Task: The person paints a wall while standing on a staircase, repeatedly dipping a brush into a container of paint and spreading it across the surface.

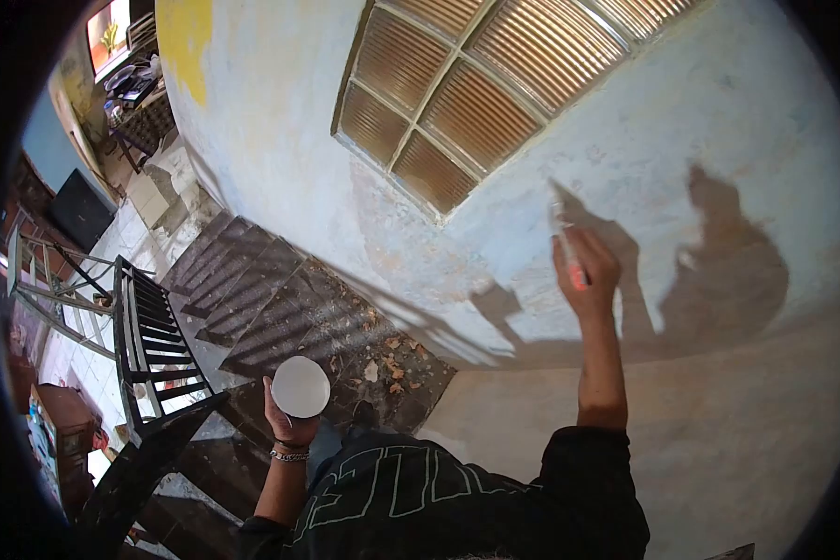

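A slim brush-like tool with a red handle [577,276] and a pale upper part is held in the right hand [592,266], its handle pinched between the thumb and the bent fingers, and its tip is raised towards the uneven pale blue-and-white wall [523,219], below the window of ribbed glass panes set in a pale grid [485,112]. Whether the wall is touched by the tip cannot be told. A round white container [301,386] is held low in the left hand [291,426], with the thumb seen at its side; the other fingers are mostly hidden beneath it, so their exact spread cannot be told. The wall appears to be only partly and unevenly coated, by judgement: pale blue-white is seen across much of it, while pinkish and beige patches are shown below the window's lower corner, and a bright yellow patch [185,42] is left uncovered high on the far stretch. An even finish does not seem to have been reached, though what is fresh and what is old cannot be separated. Dark steps [266,308] strewn with dry leaves are seen below, beside a black slatted railing [163,345].
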### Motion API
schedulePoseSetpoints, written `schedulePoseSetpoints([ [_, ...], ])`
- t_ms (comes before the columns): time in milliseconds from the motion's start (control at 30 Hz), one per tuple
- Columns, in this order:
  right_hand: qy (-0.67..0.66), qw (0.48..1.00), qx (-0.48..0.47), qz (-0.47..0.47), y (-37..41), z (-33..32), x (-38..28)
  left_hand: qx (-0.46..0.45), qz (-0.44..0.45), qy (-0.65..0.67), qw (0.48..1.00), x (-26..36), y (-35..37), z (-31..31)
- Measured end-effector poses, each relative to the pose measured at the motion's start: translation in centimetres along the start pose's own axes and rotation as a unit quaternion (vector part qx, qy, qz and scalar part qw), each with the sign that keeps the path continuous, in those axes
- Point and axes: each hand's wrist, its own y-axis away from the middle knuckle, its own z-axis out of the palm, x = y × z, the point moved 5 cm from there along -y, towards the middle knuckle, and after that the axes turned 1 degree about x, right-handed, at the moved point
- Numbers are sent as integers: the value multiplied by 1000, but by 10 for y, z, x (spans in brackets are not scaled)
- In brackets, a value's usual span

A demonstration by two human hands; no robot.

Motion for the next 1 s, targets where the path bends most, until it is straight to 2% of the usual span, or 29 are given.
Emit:
schedulePoseSetpoints([
  [33, -31, 999, -6, -30, 12, 19, -1, 1, -5, -3, 1000, 0, 1, 0],
  [67, -76, 997, -20, -21, 31, 54, 13, -1, -7, -6, 1000, 0, 0, 0],
  [167, 14, 992, -125, -7, 55, 132, 26, -5, -13, -11, 1000, 1, -3, 10],
  [233, -37, 999, -3, -3, 41, 119, 37, -14, -19, -19, 1000, 3, -5, 13],
  [300, 4, 998, 51, -48, 17, 73, 53, -27, -25, -27, 999, 4, -7, 9],
  [367, 29, 993, 104, -52, -16, -7, 27, -11, -13, -24, 1000, 2, -10, 9],
  [433, 18, 993, 117, -9, -27, -59, -1, -9, -3, -24, 1000, 1, -14, 15],
  [467, 0, 995, 103, -12, -15, -60, 2, -13, -1, -26, 1000, 0, -14, 18],
  [500, 35, 996, 68, -54, 1, -45, 5, -16, -1, -30, 999, -2, -13, 22],
  [533, -24, 991, 93, -97, 28, -18, 13, -19, -8, -35, 999, -3, -10, 28],
  [567, -36, 999, -11, -36, 55, 18, 22, -24, -11, -39, 999, -4, -9, 37],
  [600, -114, 993, -21, 19, 87, 53, 29, -28, -12, -42, 999, -5, -8, 41],
  [633, -88, 988, -101, 79, 119, 96, 40, -28, -18, -39, 999, -7, -9, 37],
  [667, -98, 991, -64, 66, 145, 125, 49, -28, -25, -37, 999, -10, -11, 29],
  [700, -7, 983, -163, 79, 167, 151, 61, -30, -33, -35, 998, -12, -13, 26],
  [767, -1, 964, -227, 140, 202, 173, 106, -46, -47, -45, 997, -18, -12, 30],
  [833, 60, 986, -121, 93, 187, 122, 109, -62, -62, -48, 995, -22, -10, 34],
  [900, 23, 998, 4, 59, 151, 41, 105, -80, -79, -41, 993, -31, -11, 38],
  [967, 1, 992, 4, 130, 105, -39, 76, -57, -89, -49, 993, -39, -11, 44],
  [1000, -1, 994, 3, 110, 95, -55, 63, -55, -96, -53, 992, -44, -14, 43],
])
